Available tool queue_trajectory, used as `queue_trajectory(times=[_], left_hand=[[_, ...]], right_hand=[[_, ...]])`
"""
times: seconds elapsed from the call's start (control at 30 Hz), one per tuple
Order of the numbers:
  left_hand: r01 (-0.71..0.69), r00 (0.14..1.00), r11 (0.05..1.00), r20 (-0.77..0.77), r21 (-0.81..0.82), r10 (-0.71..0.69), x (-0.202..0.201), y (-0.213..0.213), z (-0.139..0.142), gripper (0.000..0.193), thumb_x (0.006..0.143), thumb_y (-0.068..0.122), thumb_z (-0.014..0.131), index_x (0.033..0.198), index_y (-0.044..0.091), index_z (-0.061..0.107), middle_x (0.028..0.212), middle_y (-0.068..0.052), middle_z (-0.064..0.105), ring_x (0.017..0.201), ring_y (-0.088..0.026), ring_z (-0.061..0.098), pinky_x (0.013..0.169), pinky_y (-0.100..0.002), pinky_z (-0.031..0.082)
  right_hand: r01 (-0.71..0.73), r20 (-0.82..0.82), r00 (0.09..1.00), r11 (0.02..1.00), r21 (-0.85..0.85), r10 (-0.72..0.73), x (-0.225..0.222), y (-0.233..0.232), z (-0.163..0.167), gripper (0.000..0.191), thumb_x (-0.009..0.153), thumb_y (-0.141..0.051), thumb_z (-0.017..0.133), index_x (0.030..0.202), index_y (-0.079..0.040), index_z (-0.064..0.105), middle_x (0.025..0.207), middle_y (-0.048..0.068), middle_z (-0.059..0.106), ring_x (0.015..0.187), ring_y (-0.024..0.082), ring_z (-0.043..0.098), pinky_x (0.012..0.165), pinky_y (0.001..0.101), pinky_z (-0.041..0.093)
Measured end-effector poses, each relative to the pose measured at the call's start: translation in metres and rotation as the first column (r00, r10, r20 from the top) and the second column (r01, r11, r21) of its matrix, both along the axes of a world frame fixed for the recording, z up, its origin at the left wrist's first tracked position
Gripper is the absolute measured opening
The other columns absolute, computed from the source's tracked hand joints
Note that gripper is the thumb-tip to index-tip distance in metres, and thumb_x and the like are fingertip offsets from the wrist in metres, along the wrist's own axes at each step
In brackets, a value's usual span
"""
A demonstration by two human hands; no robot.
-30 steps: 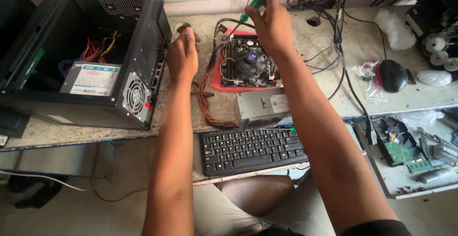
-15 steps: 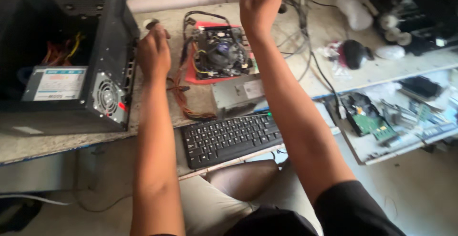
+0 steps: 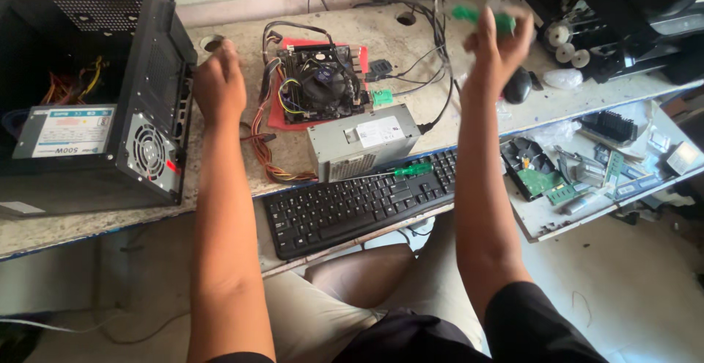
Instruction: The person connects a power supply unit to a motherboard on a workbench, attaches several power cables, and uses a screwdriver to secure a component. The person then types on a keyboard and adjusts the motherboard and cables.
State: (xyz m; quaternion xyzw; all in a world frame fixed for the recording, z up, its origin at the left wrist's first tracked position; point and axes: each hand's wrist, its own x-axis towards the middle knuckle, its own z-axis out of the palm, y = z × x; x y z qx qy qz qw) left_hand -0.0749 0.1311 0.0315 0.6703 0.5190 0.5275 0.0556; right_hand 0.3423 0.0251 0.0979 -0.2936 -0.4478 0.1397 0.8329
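My right hand is raised above the bench to the right of the motherboard, shut on a green-handled screwdriver that is blurred. My left hand rests on the bench with its fingers curled, between the open black computer case and the motherboard. I see nothing in it. The motherboard lies on a red mat with its fan on top. A grey power supply box sits just in front of it.
A black keyboard lies at the bench's front edge with a second green screwdriver on it. Cables and a black mouse are at the right. A lower tray holds circuit boards and parts.
My right hand has swung from above the motherboard over to the right, carrying the screwdriver. My left hand has stayed beside the case. The view has shifted.
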Motion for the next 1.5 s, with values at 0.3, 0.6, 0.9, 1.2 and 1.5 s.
queue_trajectory(times=[0.3,0.6,0.9,1.2,1.5], left_hand=[[0.052,0.988,0.995,0.152,-0.086,-0.038,0.001,0.006,-0.001,0.062,0.112,0.049,0.038,0.081,0.006,0.068,0.065,-0.007,0.066,0.063,-0.024,0.067,0.063,-0.039,0.049],[0.169,0.933,0.983,0.332,-0.067,-0.138,0.007,0.006,-0.008,0.063,0.112,0.054,0.036,0.084,0.004,0.063,0.071,-0.003,0.065,0.064,-0.017,0.064,0.062,-0.033,0.048],[0.117,0.964,0.990,0.250,-0.083,-0.093,0.009,0.003,0.000,0.067,0.111,0.054,0.036,0.080,0.004,0.067,0.064,-0.005,0.064,0.063,-0.016,0.065,0.063,-0.033,0.048],[0.119,0.965,0.990,0.245,-0.077,-0.097,0.007,0.006,-0.003,0.056,0.110,0.047,0.044,0.082,0.004,0.067,0.064,-0.005,0.065,0.060,-0.018,0.066,0.060,-0.035,0.049],[-0.016,0.999,0.997,-0.051,0.078,0.020,0.006,0.008,-0.007,0.040,0.106,0.039,0.063,0.087,0.004,0.068,0.074,-0.013,0.070,0.065,-0.030,0.067,0.059,-0.040,0.048]], right_hand=[[0.448,0.202,0.874,0.894,0.018,-0.443,0.048,-0.030,-0.075,0.033,0.097,0.009,0.070,0.101,-0.005,0.040,0.101,0.011,0.062,0.085,0.017,0.067,0.073,0.0323,0.064],[0.680,0.620,0.535,0.728,0.088,-0.574,0.038,-0.040,-0.055,0.016,0.090,0.011,0.063,0.095,-0.001,0.052,0.113,0.018,0.058,0.105,0.037,0.057,0.092,0.0434,0.048],[0.730,0.721,0.436,0.680,0.067,-0.539,0.041,-0.039,-0.055,0.018,0.079,0.010,0.063,0.088,-0.006,0.060,0.097,0.010,0.067,0.095,0.036,0.058,0.083,0.0451,0.045],[0.733,0.739,0.419,0.677,0.067,-0.528,0.037,-0.039,-0.058,0.017,0.079,0.009,0.063,0.087,-0.006,0.061,0.097,0.010,0.069,0.093,0.035,0.060,0.083,0.0441,0.046],[0.665,0.734,0.435,0.735,0.130,-0.522,0.026,-0.043,-0.054,0.018,0.081,0.012,0.064,0.088,-0.004,0.063,0.099,0.009,0.071,0.094,0.033,0.062,0.084,0.0415,0.048]])
